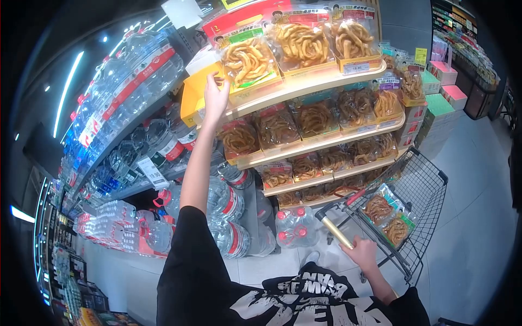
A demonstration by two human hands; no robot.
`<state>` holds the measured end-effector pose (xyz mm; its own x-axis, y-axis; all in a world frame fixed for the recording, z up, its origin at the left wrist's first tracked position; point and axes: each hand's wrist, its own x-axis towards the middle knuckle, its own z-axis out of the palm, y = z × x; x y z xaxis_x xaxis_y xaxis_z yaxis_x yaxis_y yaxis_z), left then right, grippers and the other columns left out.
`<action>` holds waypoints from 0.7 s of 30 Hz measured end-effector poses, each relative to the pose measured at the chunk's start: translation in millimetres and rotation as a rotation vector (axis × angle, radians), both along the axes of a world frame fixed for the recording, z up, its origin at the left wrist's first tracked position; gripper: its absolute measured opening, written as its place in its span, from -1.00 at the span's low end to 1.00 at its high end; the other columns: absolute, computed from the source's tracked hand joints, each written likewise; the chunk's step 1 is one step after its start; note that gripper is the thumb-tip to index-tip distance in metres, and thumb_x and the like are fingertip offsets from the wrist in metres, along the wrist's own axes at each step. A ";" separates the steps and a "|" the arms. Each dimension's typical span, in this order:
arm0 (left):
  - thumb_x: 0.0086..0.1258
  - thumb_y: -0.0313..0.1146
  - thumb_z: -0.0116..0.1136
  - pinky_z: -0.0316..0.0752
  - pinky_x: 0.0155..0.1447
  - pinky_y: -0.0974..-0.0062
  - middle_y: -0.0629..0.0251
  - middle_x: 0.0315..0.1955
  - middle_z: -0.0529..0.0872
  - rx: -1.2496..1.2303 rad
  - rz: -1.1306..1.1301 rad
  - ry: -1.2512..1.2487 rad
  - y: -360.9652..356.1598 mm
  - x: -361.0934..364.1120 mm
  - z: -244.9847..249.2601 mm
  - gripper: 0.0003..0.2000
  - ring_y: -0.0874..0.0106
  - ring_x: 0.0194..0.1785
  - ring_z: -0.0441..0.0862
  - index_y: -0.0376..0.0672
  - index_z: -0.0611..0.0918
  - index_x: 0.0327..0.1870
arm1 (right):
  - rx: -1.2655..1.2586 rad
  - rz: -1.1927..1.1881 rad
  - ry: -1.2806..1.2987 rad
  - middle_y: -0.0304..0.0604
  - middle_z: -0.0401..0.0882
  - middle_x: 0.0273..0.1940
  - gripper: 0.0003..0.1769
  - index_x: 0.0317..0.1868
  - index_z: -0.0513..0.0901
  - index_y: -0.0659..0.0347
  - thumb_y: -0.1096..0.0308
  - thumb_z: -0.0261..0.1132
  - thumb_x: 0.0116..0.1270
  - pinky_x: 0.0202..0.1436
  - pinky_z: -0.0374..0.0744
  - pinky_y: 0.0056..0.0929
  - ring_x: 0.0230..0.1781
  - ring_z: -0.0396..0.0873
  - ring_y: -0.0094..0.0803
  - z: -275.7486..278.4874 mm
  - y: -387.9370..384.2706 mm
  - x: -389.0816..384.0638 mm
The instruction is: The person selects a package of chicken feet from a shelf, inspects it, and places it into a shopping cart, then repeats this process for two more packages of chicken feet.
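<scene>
My left hand (pixel 216 95) is raised to the top shelf, its fingers apart at the edge of a yellow display box (pixel 192 99). Just right of it stands a clear bag of twisted snacks (pixel 249 62) with a green label. Down at the lower right, my right hand (pixel 361 252) is wrapped round the pale handle (pixel 335 231) of a shopping cart (pixel 429 204). Two snack packs (pixel 397 231) lie inside the cart.
Large water bottles (pixel 225 198) fill the racks and floor on the left. Wooden shelves (pixel 321 156) with more snack bags rise ahead. Stacked boxes (pixel 439 108) stand at the right, beside the tiled floor (pixel 467 168).
</scene>
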<state>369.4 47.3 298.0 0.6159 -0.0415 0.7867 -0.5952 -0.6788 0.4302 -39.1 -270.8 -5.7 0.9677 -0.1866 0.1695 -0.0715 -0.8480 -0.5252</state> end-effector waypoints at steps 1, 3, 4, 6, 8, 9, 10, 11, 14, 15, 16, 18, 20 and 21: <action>0.25 -0.31 0.11 0.43 0.00 0.28 -0.05 -0.20 0.59 0.032 0.012 -0.029 -1.4 16.4 4.2 -0.56 0.18 -0.11 0.56 -0.30 0.36 0.10 | -0.009 -0.014 0.030 -0.16 0.44 -0.77 -0.46 -0.69 0.48 0.16 -0.16 0.41 -0.12 -0.62 0.43 -0.23 -0.73 0.51 -0.15 3.4 -0.9 5.6; 0.21 -0.24 0.16 0.34 0.18 0.20 -0.17 -0.01 0.52 0.041 0.031 -0.012 -5.9 47.8 11.5 -0.37 0.02 0.09 0.48 -0.26 0.19 0.25 | -0.029 -0.022 0.038 -0.16 0.43 -0.78 -0.46 -0.69 0.47 0.16 -0.17 0.41 -0.12 -0.63 0.42 -0.23 -0.73 0.50 -0.16 1.7 -2.4 11.2; 0.21 -0.24 0.16 0.34 0.18 0.20 -0.17 -0.01 0.52 0.038 0.022 -0.019 -9.3 60.3 15.8 -0.37 0.02 0.09 0.48 -0.26 0.19 0.25 | -0.039 -0.027 0.049 -0.16 0.43 -0.78 -0.45 -0.70 0.46 0.15 -0.17 0.41 -0.12 -0.63 0.41 -0.23 -0.73 0.50 -0.16 -0.9 -3.1 13.8; 0.19 -0.23 0.19 0.31 0.23 0.20 -0.21 0.05 0.48 -0.155 0.021 0.157 -11.0 87.4 19.7 -0.27 0.01 0.14 0.45 -0.20 0.05 0.31 | -0.047 -0.039 0.082 -0.16 0.43 -0.78 -0.46 -0.69 0.46 0.14 -0.17 0.42 -0.14 -0.61 0.43 -0.26 -0.72 0.50 -0.17 2.5 -5.1 19.4; 0.18 -0.22 0.22 0.27 0.26 0.20 -0.25 0.07 0.45 -0.216 -0.029 0.258 -6.8 116.0 20.1 -0.20 0.04 0.19 0.41 -0.16 -0.04 0.33 | -0.043 -0.047 0.130 -0.15 0.43 -0.77 -0.46 -0.68 0.46 0.13 -0.17 0.43 -0.15 -0.59 0.45 -0.29 -0.71 0.51 -0.18 2.2 -4.5 20.5; 0.19 -0.22 0.22 0.26 0.27 0.21 -0.25 0.07 0.45 -0.303 -0.067 0.306 -7.0 127.3 19.4 -0.20 0.06 0.21 0.39 -0.15 -0.03 0.33 | -0.027 -0.041 0.109 -0.16 0.42 -0.78 -0.45 -0.69 0.45 0.13 -0.18 0.43 -0.15 -0.59 0.44 -0.29 -0.72 0.50 -0.19 -0.3 -5.8 21.7; 0.19 -0.22 0.22 0.25 0.28 0.23 -0.24 0.07 0.45 -0.390 -0.105 0.352 -7.5 138.9 19.3 -0.21 0.08 0.22 0.38 -0.15 -0.03 0.33 | -0.012 -0.035 0.086 -0.17 0.41 -0.78 -0.44 -0.69 0.44 0.13 -0.19 0.43 -0.15 -0.60 0.44 -0.29 -0.72 0.49 -0.19 -1.8 -6.5 23.2; 0.15 -0.16 0.25 0.15 0.32 0.15 -0.16 0.09 0.46 -0.402 -0.138 0.349 -6.6 150.0 15.9 -0.15 0.10 0.26 0.30 -0.14 -0.06 0.34 | -0.002 -0.030 0.072 -0.18 0.39 -0.79 -0.44 -0.70 0.42 0.13 -0.18 0.44 -0.16 -0.61 0.43 -0.29 -0.73 0.47 -0.19 -0.7 -6.2 23.6; 0.06 -0.06 0.31 0.05 0.33 0.07 -0.08 0.10 0.47 -0.244 0.059 0.351 -3.7 176.6 3.9 -0.05 0.06 0.27 0.25 -0.14 -0.10 0.35 | 0.032 -0.008 0.001 -0.21 0.37 -0.80 -0.43 -0.74 0.38 0.13 -0.16 0.44 -0.14 -0.69 0.35 -0.30 -0.79 0.43 -0.22 -7.1 -8.1 24.8; 0.06 -0.06 0.31 0.05 0.33 0.07 -0.08 0.10 0.47 -0.240 0.055 0.352 -4.3 189.6 1.1 -0.05 0.06 0.27 0.25 -0.14 -0.10 0.35 | 0.035 -0.013 0.002 -0.21 0.37 -0.80 -0.43 -0.74 0.38 0.13 -0.16 0.44 -0.14 -0.69 0.35 -0.30 -0.79 0.43 -0.22 -7.3 -8.3 25.3; 0.01 -0.01 0.33 0.01 0.33 0.05 -0.04 0.09 0.49 -0.217 0.071 0.297 2.5 219.1 -8.4 -0.01 0.04 0.26 0.23 -0.12 -0.09 0.35 | 0.036 -0.018 -0.019 -0.21 0.37 -0.80 -0.43 -0.74 0.37 0.13 -0.14 0.45 -0.15 -0.69 0.35 -0.30 -0.79 0.42 -0.22 -6.8 -7.4 25.6; -0.03 0.04 0.35 -0.04 0.34 0.04 0.01 0.07 0.51 -0.192 0.091 0.244 3.4 218.4 -8.0 0.02 0.03 0.26 0.21 -0.10 -0.09 0.35 | 0.039 -0.019 -0.036 -0.21 0.37 -0.80 -0.43 -0.74 0.37 0.13 -0.13 0.46 -0.15 -0.69 0.35 -0.31 -0.79 0.41 -0.22 -6.3 -4.9 24.5; -0.05 0.03 0.35 -0.04 0.35 0.09 0.10 0.14 0.47 -0.288 0.176 0.368 -13.3 174.5 9.8 -0.01 0.03 0.26 0.20 -0.02 -0.03 0.35 | 0.034 -0.016 -0.024 -0.22 0.37 -0.79 -0.43 -0.74 0.36 0.13 -0.13 0.47 -0.16 -0.68 0.36 -0.31 -0.79 0.42 -0.23 -5.3 -5.7 24.7; -0.05 0.00 0.36 -0.07 0.35 0.05 0.15 0.27 0.27 -0.398 0.096 0.423 -12.2 176.3 10.3 -0.03 0.07 0.29 0.17 0.02 -0.01 0.35 | 0.032 -0.013 -0.017 -0.21 0.38 -0.78 -0.43 -0.74 0.36 0.13 -0.13 0.47 -0.15 -0.67 0.38 -0.31 -0.78 0.43 -0.24 -4.2 -6.5 25.5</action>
<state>545.7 35.0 308.3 0.8661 0.2780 0.4154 -0.2602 -0.4588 0.8496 -13.7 -277.3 -9.9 0.9621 -0.2048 0.1800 -0.0730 -0.8295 -0.5537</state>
